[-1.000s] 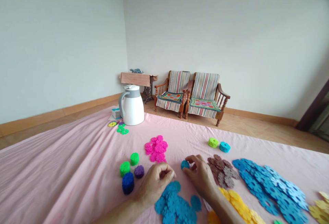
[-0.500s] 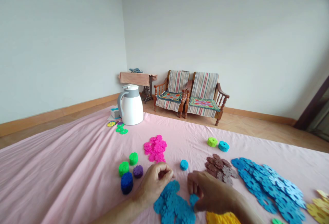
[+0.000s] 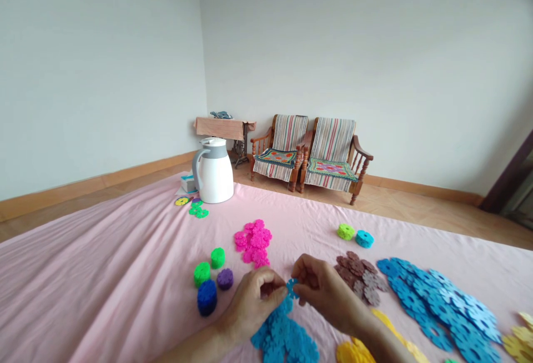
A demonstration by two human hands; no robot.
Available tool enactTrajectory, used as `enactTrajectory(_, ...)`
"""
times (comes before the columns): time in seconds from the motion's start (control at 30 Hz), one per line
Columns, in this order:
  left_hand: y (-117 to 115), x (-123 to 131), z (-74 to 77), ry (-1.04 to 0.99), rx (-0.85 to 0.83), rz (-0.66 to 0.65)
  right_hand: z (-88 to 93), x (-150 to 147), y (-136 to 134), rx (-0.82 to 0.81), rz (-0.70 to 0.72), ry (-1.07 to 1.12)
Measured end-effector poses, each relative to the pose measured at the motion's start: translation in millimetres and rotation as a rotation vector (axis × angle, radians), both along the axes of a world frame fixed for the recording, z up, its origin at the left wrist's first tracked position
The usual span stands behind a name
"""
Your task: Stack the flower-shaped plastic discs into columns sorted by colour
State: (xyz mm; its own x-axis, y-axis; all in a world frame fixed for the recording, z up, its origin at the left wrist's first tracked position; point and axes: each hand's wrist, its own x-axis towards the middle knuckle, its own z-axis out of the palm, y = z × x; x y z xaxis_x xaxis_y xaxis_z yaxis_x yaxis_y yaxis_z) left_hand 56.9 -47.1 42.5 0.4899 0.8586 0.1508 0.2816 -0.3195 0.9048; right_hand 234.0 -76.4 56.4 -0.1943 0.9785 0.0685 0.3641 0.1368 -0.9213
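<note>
Between my two hands, a small blue snowflake disc (image 3: 292, 288) is held up with its notched face showing. My right hand (image 3: 318, 288) pinches it between thumb and fingers. The closed fingertips of my left hand (image 3: 261, 295) meet its left edge; whether more discs sit inside that pinch is hidden. Just below lies a loose heap of blue snowflake discs (image 3: 285, 335), partly covered by my left hand. A brown heap of discs (image 3: 358, 275) lies beside my right wrist, and yellow discs (image 3: 353, 351) show under the right forearm.
Left of my hands stand green stacks (image 3: 202, 274), a purple stack (image 3: 225, 278) and a dark blue stack (image 3: 207, 297). Pink discs (image 3: 254, 242) lie ahead. Larger blue discs (image 3: 445, 307) spread at right. A white jug (image 3: 215, 177) stands on the pink cloth (image 3: 125, 280).
My right hand has lifted from the blue heap and moved up and left to meet my left hand, bringing a blue disc. The small blue stack ahead is now hidden from view.
</note>
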Motion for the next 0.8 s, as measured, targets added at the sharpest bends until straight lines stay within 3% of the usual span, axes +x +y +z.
enactTrajectory(0.2, 4.5, -2.1, -5.9, -0.044, -0.025, -0.002, 10.3, -8.6, -9.1, 0.123, -0.002, -0.181)
enactTrajectory(0.53, 11.0, -3.3, -17.0, -0.135, -0.129, -0.024, 9.0, -12.8, -8.6, 0.236, -0.045, -0.289)
enactTrajectory(0.73, 11.6, -0.1, -19.4, -0.158, -0.143, -0.030, -2.8, 3.5, 7.9, 0.200, -0.441, -0.325)
enactTrajectory(0.8, 11.1, 0.1, -18.2, -0.137, -0.119, -0.022, -9.1, 8.9, 12.9, 0.202, -0.491, -0.328)
